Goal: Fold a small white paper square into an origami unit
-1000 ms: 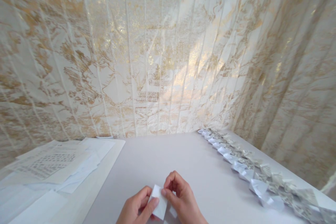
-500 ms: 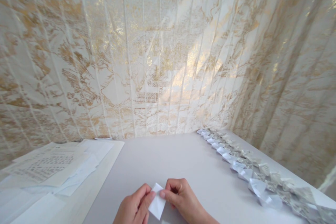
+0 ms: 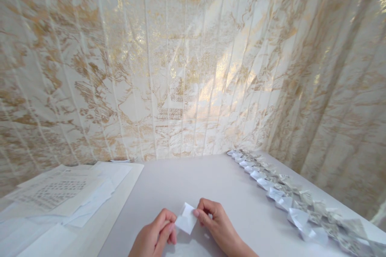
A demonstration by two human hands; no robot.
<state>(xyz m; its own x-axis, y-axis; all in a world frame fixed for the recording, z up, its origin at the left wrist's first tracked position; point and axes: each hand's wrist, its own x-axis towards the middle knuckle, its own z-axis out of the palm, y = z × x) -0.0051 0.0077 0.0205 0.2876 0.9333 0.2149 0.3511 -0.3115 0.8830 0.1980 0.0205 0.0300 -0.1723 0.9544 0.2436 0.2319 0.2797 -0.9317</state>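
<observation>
A small folded white paper piece (image 3: pixel 186 218) is held just above the pale table (image 3: pixel 193 176), near its front edge. My left hand (image 3: pixel 153 237) pinches its left side with thumb and curled fingers. My right hand (image 3: pixel 217 225) pinches its right edge, fingers curled. One flap of the paper looks lifted, showing a pocket. Both hands touch only this piece.
A long row of several folded paper pieces (image 3: pixel 289 200) runs along the table's right side. A loose stack of printed sheets (image 3: pixel 60 192) lies on a lower surface at the left. A gold-patterned curtain (image 3: pixel 187 60) hangs behind and to the right.
The paper piece has turned and opened a little between my fingers. My right hand has shifted slightly to the right; my left hand stays low at the front.
</observation>
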